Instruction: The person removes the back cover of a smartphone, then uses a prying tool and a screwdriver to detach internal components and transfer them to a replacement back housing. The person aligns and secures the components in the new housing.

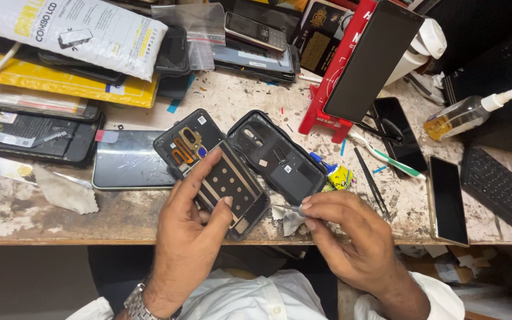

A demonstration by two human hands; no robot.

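**Bare phone frame held at the bench edge**

Across the frame runs our worn, paint-flecked workbench point(42, 213), crowded with packaged screens at upper left, a red stand point(327, 112) propping a dark phone at upper centre, a spray bottle point(466, 115) and a keyboard point(502, 186) at right.

At centre our left hand point(188, 237) clasps the stripped phone frame point(223, 178), thumb on its inner plate, fingers curled beneath. We judge it light, stiff but thin, easily bent, with delicate orange flex cable; the rim is the safest hold. Just beside it lies a black back cover point(280, 157).

Our right hand point(351, 237) pinches a thin metal tool and a small scrap of wipe point(291, 219).
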